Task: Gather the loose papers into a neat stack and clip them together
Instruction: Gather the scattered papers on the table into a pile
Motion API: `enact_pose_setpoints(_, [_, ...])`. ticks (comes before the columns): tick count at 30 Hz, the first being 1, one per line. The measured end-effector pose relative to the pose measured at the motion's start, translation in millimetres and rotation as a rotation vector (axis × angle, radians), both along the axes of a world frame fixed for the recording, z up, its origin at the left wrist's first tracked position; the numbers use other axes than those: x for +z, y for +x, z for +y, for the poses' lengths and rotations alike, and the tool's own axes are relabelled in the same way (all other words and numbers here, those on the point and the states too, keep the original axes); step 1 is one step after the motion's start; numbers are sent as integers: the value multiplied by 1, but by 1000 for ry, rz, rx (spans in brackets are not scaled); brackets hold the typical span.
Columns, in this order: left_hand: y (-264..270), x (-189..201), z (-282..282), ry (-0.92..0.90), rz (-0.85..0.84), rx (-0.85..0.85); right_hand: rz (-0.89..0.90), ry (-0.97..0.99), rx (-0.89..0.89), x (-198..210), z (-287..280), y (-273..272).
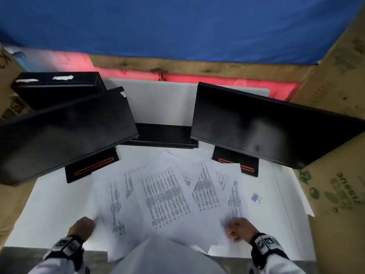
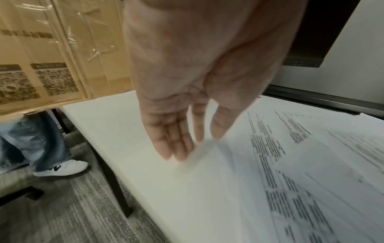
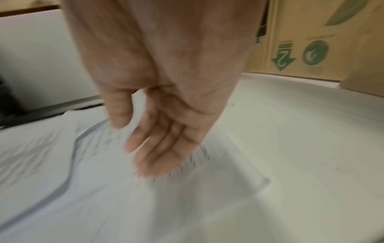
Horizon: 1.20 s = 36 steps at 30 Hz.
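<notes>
Several printed white papers (image 1: 167, 196) lie fanned and overlapping on the white table (image 1: 55, 204), some hanging over its near edge. My left hand (image 1: 85, 224) is at the left edge of the spread, its fingers (image 2: 176, 148) straight and touching the outermost sheet (image 2: 239, 189). My right hand (image 1: 237, 226) is at the right edge, its straight fingers (image 3: 158, 156) resting on the papers (image 3: 104, 180). A small blue binder clip (image 1: 256, 198) lies on the table to the right of the papers, apart from both hands.
Two dark monitors (image 1: 65, 131) (image 1: 272, 123) on black stands and a closed laptop (image 1: 164, 135) crowd the back of the table. Cardboard boxes (image 1: 335, 175) (image 2: 51, 54) flank both sides. A person's jeans and white shoe (image 2: 62, 166) are on the floor at left.
</notes>
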<state>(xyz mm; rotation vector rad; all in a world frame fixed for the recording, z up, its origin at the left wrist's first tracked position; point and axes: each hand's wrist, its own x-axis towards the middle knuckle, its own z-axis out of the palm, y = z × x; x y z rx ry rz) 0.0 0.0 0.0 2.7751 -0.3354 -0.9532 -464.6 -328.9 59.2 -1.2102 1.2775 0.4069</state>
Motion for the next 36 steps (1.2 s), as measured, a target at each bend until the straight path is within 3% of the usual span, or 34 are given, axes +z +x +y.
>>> enact_pose_setpoints(2, [9, 10, -26, -68, 30, 142, 139, -401, -42, -9, -32, -1])
enact_pose_setpoints(4, [16, 16, -47, -95, 124, 284, 288, -565, -90, -16, -61, -3])
enact_pose_setpoints(9, [4, 25, -96, -220, 223, 391, 391, -544, -52, -41, -69, 20])
enact_pose_setpoints(11, [1, 4, -117, -278, 254, 370, 378, -569, -9, -36, -62, 46])
enact_pose_setpoints(17, [-66, 25, -174, -340, 324, 58, 140, -473, -54, -42, -21, 99])
enact_pose_setpoints(21, [-36, -11, -161, -385, 296, 101, 84, -460, -166, -41, -22, 86])
enact_pose_setpoints(25, [-34, 28, -157, -343, 204, 185, 161, -429, -232, -44, -24, 65])
enact_pose_setpoints(28, [-44, 25, -158, -333, 162, 205, 95, -446, -306, -50, -14, 76])
enact_pose_setpoints(33, [-60, 9, -143, -424, 290, 315, 56, -493, -613, -58, -7, 86])
enact_pose_setpoints(36, [-57, 13, -136, -392, 281, 249, 86, -422, -392, -52, -13, 80])
